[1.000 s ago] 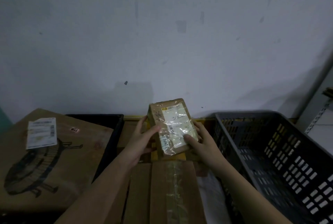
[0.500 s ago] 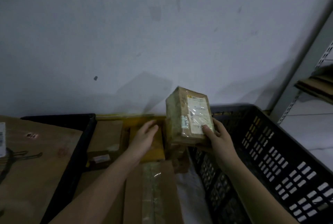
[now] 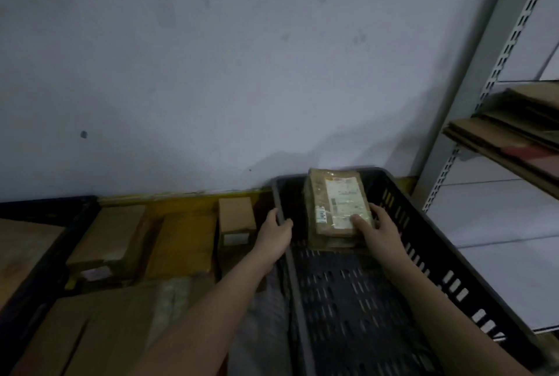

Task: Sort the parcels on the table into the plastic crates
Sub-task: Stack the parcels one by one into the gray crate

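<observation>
A small brown parcel [image 3: 335, 203] wrapped in clear film, with a white label, is inside the dark grey slotted crate [image 3: 423, 233] at its far end. My right hand [image 3: 378, 230] holds the parcel's near end, thumb on the label. My left hand [image 3: 273, 236] grips the crate's left rim. Several brown cardboard parcels lie on the yellow table [image 3: 181, 203]: a small upright box [image 3: 236, 218], a flat box [image 3: 112, 236] and a large taped box [image 3: 99, 330] at the near edge. A black crate [image 3: 60, 224] at the left holds a big flat carton [image 3: 21, 251].
A grey wall [image 3: 242, 73] runs right behind the table. A metal shelf upright [image 3: 472, 109] stands at the right, with flattened cardboard [image 3: 508, 133] on a shelf. A pale plastic bag [image 3: 263, 315] lies between the taped box and the grey crate.
My right hand carried the film-wrapped parcel rightward and down into the grey crate. My left hand let go of it and took hold of the crate's left rim. The view swung right.
</observation>
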`<control>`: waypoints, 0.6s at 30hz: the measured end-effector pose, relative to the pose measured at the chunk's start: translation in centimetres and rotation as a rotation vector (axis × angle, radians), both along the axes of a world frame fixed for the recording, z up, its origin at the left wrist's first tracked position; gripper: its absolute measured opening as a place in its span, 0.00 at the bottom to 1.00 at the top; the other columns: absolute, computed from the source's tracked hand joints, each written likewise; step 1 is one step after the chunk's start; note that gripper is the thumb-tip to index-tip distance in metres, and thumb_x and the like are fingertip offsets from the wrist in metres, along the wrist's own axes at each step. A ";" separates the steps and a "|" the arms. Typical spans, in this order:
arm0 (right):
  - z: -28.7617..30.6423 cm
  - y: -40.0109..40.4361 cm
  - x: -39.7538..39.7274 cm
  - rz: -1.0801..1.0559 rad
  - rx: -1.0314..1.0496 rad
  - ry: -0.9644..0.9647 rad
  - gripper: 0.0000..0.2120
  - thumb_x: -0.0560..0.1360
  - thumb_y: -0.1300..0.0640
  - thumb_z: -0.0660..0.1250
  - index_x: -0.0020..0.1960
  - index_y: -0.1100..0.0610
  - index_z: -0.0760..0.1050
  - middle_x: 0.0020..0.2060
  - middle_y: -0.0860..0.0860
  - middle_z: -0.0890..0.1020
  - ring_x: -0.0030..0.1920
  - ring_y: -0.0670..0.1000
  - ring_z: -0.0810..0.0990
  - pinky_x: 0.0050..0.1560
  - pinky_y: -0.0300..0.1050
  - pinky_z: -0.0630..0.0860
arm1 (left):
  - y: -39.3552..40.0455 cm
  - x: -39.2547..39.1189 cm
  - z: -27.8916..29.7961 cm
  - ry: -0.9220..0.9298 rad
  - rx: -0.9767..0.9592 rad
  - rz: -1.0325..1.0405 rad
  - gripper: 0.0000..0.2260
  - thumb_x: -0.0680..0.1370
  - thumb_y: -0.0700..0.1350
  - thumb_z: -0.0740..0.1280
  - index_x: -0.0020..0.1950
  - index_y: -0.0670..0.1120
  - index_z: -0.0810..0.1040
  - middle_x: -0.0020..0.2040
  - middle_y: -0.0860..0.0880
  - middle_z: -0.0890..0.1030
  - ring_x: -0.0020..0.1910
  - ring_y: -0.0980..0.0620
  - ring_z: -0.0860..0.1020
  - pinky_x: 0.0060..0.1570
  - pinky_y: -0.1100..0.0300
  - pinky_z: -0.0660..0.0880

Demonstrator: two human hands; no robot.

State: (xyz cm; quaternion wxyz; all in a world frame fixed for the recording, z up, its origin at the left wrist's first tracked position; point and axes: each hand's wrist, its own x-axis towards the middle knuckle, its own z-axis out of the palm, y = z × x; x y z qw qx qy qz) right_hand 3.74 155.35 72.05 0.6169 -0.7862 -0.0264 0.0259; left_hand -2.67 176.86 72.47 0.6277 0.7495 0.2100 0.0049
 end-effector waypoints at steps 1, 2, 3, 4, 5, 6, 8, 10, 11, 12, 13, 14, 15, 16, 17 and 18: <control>-0.9 -0.5 0.8 0.013 -0.054 0.010 0.26 0.79 0.51 0.67 0.75 0.52 0.64 0.63 0.51 0.77 0.55 0.49 0.80 0.50 0.45 0.79 | -0.8 0.5 -0.2 -0.004 0.012 0.018 0.25 0.84 0.48 0.58 0.80 0.51 0.55 0.74 0.46 0.68 0.68 0.46 0.70 0.67 0.53 0.67; -1.8 -0.9 1.6 0.028 -0.102 0.028 0.26 0.79 0.52 0.67 0.75 0.53 0.65 0.64 0.52 0.77 0.57 0.53 0.80 0.54 0.50 0.80 | -1.5 0.8 -0.5 0.000 0.031 0.035 0.26 0.84 0.47 0.57 0.80 0.51 0.52 0.76 0.46 0.66 0.70 0.46 0.68 0.67 0.55 0.65; -2.7 -1.0 2.4 0.043 -0.142 0.051 0.26 0.79 0.52 0.67 0.75 0.54 0.65 0.64 0.54 0.78 0.58 0.55 0.80 0.57 0.53 0.79 | -2.1 1.0 -0.8 0.008 0.050 0.051 0.27 0.84 0.45 0.57 0.81 0.52 0.49 0.77 0.46 0.63 0.72 0.46 0.67 0.67 0.56 0.64; -3.6 -0.9 3.2 0.060 -0.168 0.077 0.26 0.79 0.52 0.67 0.75 0.54 0.65 0.64 0.55 0.78 0.59 0.55 0.79 0.58 0.53 0.79 | -2.6 0.9 -1.3 0.014 0.067 0.066 0.29 0.84 0.43 0.56 0.81 0.53 0.46 0.78 0.46 0.62 0.71 0.48 0.66 0.67 0.56 0.64; -4.6 -0.6 3.8 0.081 -0.181 0.105 0.26 0.79 0.52 0.67 0.75 0.54 0.65 0.64 0.55 0.78 0.60 0.56 0.79 0.57 0.52 0.79 | -3.1 0.8 -1.7 0.014 0.084 0.081 0.30 0.84 0.41 0.56 0.81 0.55 0.45 0.78 0.46 0.61 0.69 0.50 0.68 0.65 0.58 0.64; -5.5 -0.2 4.3 0.102 -0.189 0.133 0.26 0.80 0.52 0.66 0.75 0.55 0.65 0.65 0.55 0.77 0.60 0.56 0.78 0.55 0.49 0.78 | -3.3 0.6 -2.3 0.010 0.099 0.099 0.31 0.83 0.40 0.56 0.81 0.57 0.44 0.78 0.46 0.62 0.65 0.52 0.68 0.62 0.59 0.65; -7.6 0.9 5.2 0.135 -0.200 0.190 0.25 0.80 0.52 0.66 0.74 0.57 0.66 0.65 0.56 0.77 0.62 0.57 0.77 0.53 0.46 0.75 | -3.4 0.7 -3.2 -0.009 0.117 0.134 0.32 0.83 0.38 0.57 0.80 0.60 0.46 0.78 0.47 0.62 0.68 0.51 0.68 0.61 0.62 0.62; -9.7 2.0 5.7 0.151 -0.190 0.243 0.24 0.80 0.53 0.66 0.73 0.59 0.66 0.65 0.57 0.76 0.63 0.58 0.76 0.55 0.46 0.74 | -3.2 1.0 -3.8 -0.019 0.136 0.132 0.33 0.82 0.37 0.57 0.80 0.61 0.47 0.79 0.49 0.61 0.67 0.52 0.70 0.59 0.68 0.64; -10.8 2.5 5.8 0.156 -0.178 0.266 0.24 0.80 0.54 0.66 0.72 0.60 0.67 0.66 0.58 0.76 0.63 0.58 0.76 0.56 0.45 0.73 | -3.2 1.0 -3.9 -0.020 0.145 0.132 0.33 0.82 0.37 0.57 0.80 0.61 0.47 0.78 0.50 0.62 0.64 0.54 0.71 0.55 0.71 0.67; -11.9 3.0 5.7 0.168 -0.162 0.287 0.23 0.80 0.55 0.66 0.73 0.60 0.67 0.66 0.58 0.76 0.64 0.58 0.76 0.56 0.44 0.72 | -3.2 1.1 -4.0 -0.026 0.150 0.138 0.33 0.82 0.37 0.57 0.80 0.61 0.47 0.78 0.51 0.62 0.64 0.55 0.72 0.51 0.74 0.68; -12.8 3.6 5.6 0.190 -0.143 0.307 0.24 0.80 0.56 0.66 0.73 0.60 0.66 0.67 0.58 0.76 0.64 0.58 0.76 0.58 0.45 0.73 | -3.2 1.1 -4.2 -0.036 0.153 0.144 0.34 0.82 0.36 0.57 0.80 0.61 0.48 0.78 0.51 0.62 0.66 0.55 0.71 0.50 0.75 0.67; -13.6 4.1 5.4 0.228 -0.125 0.324 0.25 0.80 0.58 0.66 0.74 0.59 0.64 0.67 0.59 0.75 0.65 0.59 0.75 0.61 0.48 0.74 | -3.2 1.2 -4.3 -0.045 0.153 0.151 0.34 0.82 0.36 0.58 0.80 0.60 0.48 0.78 0.52 0.63 0.68 0.55 0.69 0.48 0.78 0.65; -14.3 4.4 5.2 0.277 -0.107 0.335 0.28 0.79 0.60 0.67 0.75 0.59 0.61 0.68 0.59 0.74 0.66 0.59 0.75 0.64 0.53 0.74 | -3.2 1.2 -4.4 -0.046 0.149 0.160 0.34 0.81 0.36 0.58 0.80 0.60 0.48 0.78 0.52 0.63 0.68 0.57 0.68 0.43 0.81 0.64; -14.9 4.6 5.1 0.327 -0.096 0.337 0.32 0.78 0.63 0.68 0.77 0.60 0.57 0.69 0.60 0.72 0.67 0.59 0.74 0.66 0.56 0.73 | -3.2 1.2 -4.4 -0.046 0.139 0.170 0.34 0.81 0.35 0.58 0.80 0.59 0.49 0.77 0.52 0.63 0.66 0.58 0.67 0.39 0.83 0.63; -15.4 4.7 5.1 0.373 -0.099 0.333 0.36 0.77 0.65 0.70 0.77 0.61 0.53 0.70 0.60 0.71 0.69 0.59 0.72 0.67 0.56 0.72 | -3.2 1.2 -4.4 -0.048 0.131 0.177 0.34 0.81 0.35 0.59 0.81 0.58 0.49 0.77 0.52 0.64 0.64 0.59 0.67 0.36 0.84 0.64; -15.8 4.5 5.2 0.416 -0.119 0.329 0.39 0.76 0.66 0.70 0.78 0.62 0.50 0.71 0.60 0.69 0.70 0.59 0.71 0.68 0.54 0.71 | -3.2 1.2 -4.5 -0.051 0.131 0.177 0.34 0.81 0.34 0.59 0.81 0.58 0.49 0.76 0.52 0.64 0.63 0.60 0.67 0.36 0.84 0.64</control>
